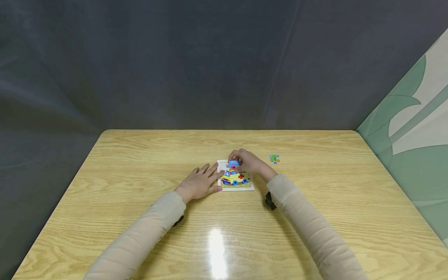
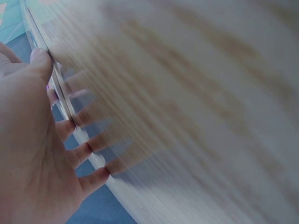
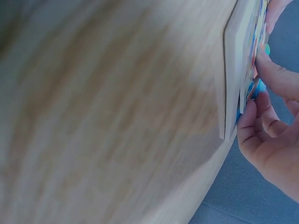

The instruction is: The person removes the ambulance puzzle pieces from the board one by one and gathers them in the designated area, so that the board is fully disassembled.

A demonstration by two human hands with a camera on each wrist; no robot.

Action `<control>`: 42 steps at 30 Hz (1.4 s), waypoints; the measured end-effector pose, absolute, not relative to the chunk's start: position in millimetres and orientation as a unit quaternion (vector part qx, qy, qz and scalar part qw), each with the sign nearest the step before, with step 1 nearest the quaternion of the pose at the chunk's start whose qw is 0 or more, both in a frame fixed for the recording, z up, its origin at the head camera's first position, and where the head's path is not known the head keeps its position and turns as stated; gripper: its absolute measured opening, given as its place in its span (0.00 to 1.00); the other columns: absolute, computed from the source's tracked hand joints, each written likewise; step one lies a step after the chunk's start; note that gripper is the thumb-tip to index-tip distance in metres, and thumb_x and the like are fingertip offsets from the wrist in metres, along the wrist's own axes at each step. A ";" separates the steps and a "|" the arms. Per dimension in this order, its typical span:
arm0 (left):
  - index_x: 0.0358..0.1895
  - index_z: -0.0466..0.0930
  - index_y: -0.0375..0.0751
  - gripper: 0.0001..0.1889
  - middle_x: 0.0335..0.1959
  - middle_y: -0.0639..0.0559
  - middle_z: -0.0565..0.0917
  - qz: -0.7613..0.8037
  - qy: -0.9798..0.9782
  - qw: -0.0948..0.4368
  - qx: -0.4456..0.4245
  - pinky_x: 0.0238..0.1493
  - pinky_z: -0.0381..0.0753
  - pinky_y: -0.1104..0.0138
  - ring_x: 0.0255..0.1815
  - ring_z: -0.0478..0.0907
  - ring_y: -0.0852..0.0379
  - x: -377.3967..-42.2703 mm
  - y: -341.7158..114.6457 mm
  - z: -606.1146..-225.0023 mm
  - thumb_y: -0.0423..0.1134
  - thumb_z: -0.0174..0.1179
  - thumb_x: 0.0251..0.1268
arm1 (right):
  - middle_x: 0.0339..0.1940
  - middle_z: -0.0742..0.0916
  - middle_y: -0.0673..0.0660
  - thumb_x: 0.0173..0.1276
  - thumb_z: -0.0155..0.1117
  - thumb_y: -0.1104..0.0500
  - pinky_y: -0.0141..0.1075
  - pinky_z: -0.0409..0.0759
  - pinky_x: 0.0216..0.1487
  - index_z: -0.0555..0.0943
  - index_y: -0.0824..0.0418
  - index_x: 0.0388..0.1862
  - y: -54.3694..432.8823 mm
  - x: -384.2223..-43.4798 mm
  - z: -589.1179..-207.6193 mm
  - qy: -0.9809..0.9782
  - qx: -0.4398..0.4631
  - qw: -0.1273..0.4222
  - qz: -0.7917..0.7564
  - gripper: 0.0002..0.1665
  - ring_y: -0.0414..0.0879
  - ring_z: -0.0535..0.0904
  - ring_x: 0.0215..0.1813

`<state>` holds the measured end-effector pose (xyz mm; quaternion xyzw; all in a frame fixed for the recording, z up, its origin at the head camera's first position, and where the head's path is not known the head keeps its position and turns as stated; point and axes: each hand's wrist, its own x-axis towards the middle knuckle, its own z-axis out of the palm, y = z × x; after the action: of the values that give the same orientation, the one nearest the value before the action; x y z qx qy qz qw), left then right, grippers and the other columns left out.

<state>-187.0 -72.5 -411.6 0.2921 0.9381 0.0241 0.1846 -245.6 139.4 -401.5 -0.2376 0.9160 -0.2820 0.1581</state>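
Observation:
A white-framed jigsaw puzzle [image 1: 236, 189] with a yellow ambulance picture lies on the table. My left hand [image 1: 199, 182] is spread with straight fingers at its left side, some fingertips on the frame and others on the tabletop. Over the upper part of the board, my right hand [image 1: 244, 161] pinches a blue puzzle piece [image 1: 233, 164] between thumb and fingers. The right wrist view shows that blue piece [image 3: 259, 87] tilted at the board's surface; whether it sits in its slot I cannot tell.
Loose green and blue puzzle pieces [image 1: 274, 158] lie to the right of the board, beyond my right forearm. The wooden table [image 1: 140, 155] meets a dark curtain [image 1: 224, 66] at its far edge. A green and white patterned surface [image 1: 420, 155] borders the right side.

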 end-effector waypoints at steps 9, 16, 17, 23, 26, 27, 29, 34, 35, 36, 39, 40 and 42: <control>0.77 0.46 0.59 0.34 0.80 0.51 0.40 0.028 0.938 0.188 0.288 0.76 0.51 0.45 0.80 0.43 0.43 -186.9 -72.2 -411.8 0.64 0.35 0.72 | 0.45 0.77 0.63 0.59 0.65 0.73 0.35 0.71 0.44 0.76 0.65 0.55 142.7 -246.6 -397.8 0.912 -0.251 0.190 -0.265 0.24 0.49 0.68 0.41; 0.77 0.45 0.59 0.34 0.80 0.52 0.39 0.029 0.939 0.189 0.286 0.76 0.50 0.46 0.80 0.43 0.43 -186.9 -73.6 -412.8 0.64 0.35 0.72 | 0.44 0.76 0.63 0.54 0.63 0.79 0.36 0.72 0.45 0.76 0.66 0.55 144.6 -248.6 -399.4 0.904 -0.261 0.192 -0.279 0.28 0.49 0.69 0.41; 0.77 0.45 0.60 0.34 0.80 0.52 0.38 0.028 0.939 0.190 0.286 0.76 0.50 0.46 0.80 0.43 0.44 -187.1 -73.7 -412.8 0.64 0.35 0.72 | 0.44 0.77 0.63 0.54 0.63 0.79 0.36 0.73 0.45 0.76 0.66 0.54 144.7 -248.4 -399.9 0.904 -0.264 0.186 -0.281 0.27 0.49 0.70 0.41; 0.77 0.45 0.59 0.34 0.80 0.51 0.40 0.028 0.939 0.184 0.290 0.76 0.52 0.45 0.79 0.44 0.43 -186.8 -73.7 -412.6 0.64 0.35 0.72 | 0.45 0.77 0.64 0.59 0.61 0.77 0.37 0.74 0.46 0.78 0.64 0.51 143.9 -246.5 -401.9 0.901 -0.280 0.163 -0.289 0.21 0.49 0.71 0.41; 0.77 0.47 0.58 0.34 0.80 0.51 0.41 0.030 0.939 0.179 0.292 0.75 0.53 0.45 0.79 0.45 0.42 -186.9 -73.5 -412.6 0.64 0.35 0.72 | 0.44 0.77 0.64 0.60 0.61 0.76 0.36 0.73 0.44 0.78 0.64 0.50 143.5 -245.3 -402.2 0.897 -0.275 0.166 -0.305 0.20 0.50 0.69 0.40; 0.77 0.46 0.59 0.34 0.80 0.51 0.41 0.029 0.939 0.180 0.292 0.76 0.52 0.45 0.79 0.45 0.43 -187.0 -73.5 -412.6 0.64 0.35 0.72 | 0.44 0.77 0.64 0.60 0.61 0.75 0.36 0.72 0.43 0.78 0.64 0.50 143.6 -245.0 -402.2 0.896 -0.271 0.167 -0.310 0.19 0.50 0.69 0.40; 0.77 0.47 0.58 0.34 0.80 0.51 0.41 0.031 0.939 0.180 0.292 0.76 0.52 0.45 0.79 0.45 0.43 -187.2 -74.0 -413.3 0.64 0.35 0.72 | 0.42 0.77 0.64 0.60 0.62 0.75 0.35 0.69 0.41 0.77 0.64 0.50 143.9 -244.7 -402.8 0.894 -0.267 0.168 -0.318 0.19 0.49 0.67 0.39; 0.77 0.46 0.58 0.34 0.80 0.51 0.41 0.031 0.939 0.179 0.293 0.76 0.52 0.45 0.79 0.45 0.43 -187.0 -74.3 -413.3 0.64 0.35 0.72 | 0.39 0.77 0.62 0.61 0.64 0.73 0.34 0.67 0.39 0.78 0.63 0.49 146.5 -246.1 -406.0 0.895 -0.262 0.159 -0.323 0.18 0.48 0.66 0.37; 0.77 0.46 0.58 0.34 0.80 0.51 0.41 0.030 0.939 0.179 0.293 0.75 0.52 0.45 0.79 0.45 0.43 -186.9 -74.3 -413.2 0.64 0.35 0.72 | 0.38 0.77 0.61 0.61 0.64 0.73 0.34 0.67 0.39 0.78 0.63 0.49 146.8 -246.5 -406.6 0.896 -0.261 0.157 -0.324 0.17 0.48 0.66 0.37; 0.77 0.46 0.58 0.34 0.80 0.51 0.41 0.030 0.939 0.179 0.293 0.75 0.52 0.45 0.79 0.45 0.43 -186.8 -74.3 -413.0 0.64 0.35 0.72 | 0.38 0.77 0.61 0.61 0.64 0.73 0.34 0.67 0.39 0.78 0.63 0.49 147.0 -246.8 -407.1 0.896 -0.260 0.155 -0.325 0.17 0.48 0.66 0.36; 0.77 0.46 0.58 0.34 0.80 0.51 0.41 0.031 0.938 0.182 0.293 0.76 0.52 0.45 0.79 0.45 0.43 -186.6 -73.8 -412.3 0.64 0.35 0.72 | 0.36 0.78 0.60 0.62 0.64 0.72 0.32 0.69 0.38 0.80 0.63 0.50 146.8 -247.0 -407.5 0.898 -0.253 0.155 -0.325 0.17 0.47 0.68 0.35; 0.77 0.46 0.58 0.34 0.80 0.50 0.41 0.032 0.938 0.182 0.293 0.75 0.52 0.45 0.79 0.45 0.43 -186.5 -73.7 -412.1 0.64 0.35 0.72 | 0.35 0.78 0.59 0.62 0.64 0.72 0.32 0.68 0.37 0.80 0.64 0.50 146.7 -246.9 -407.3 0.899 -0.248 0.157 -0.325 0.17 0.46 0.67 0.34; 0.77 0.46 0.58 0.34 0.80 0.50 0.41 0.033 0.938 0.183 0.292 0.75 0.52 0.45 0.79 0.45 0.42 -186.4 -73.4 -411.8 0.63 0.35 0.72 | 0.33 0.79 0.58 0.62 0.64 0.71 0.31 0.69 0.36 0.80 0.64 0.51 146.5 -246.5 -407.1 0.900 -0.243 0.160 -0.323 0.17 0.45 0.68 0.34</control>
<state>-186.4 -73.4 -411.8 0.2924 0.9380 0.0327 0.1832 -246.5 146.5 -407.1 -0.2429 0.9005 -0.3231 0.1604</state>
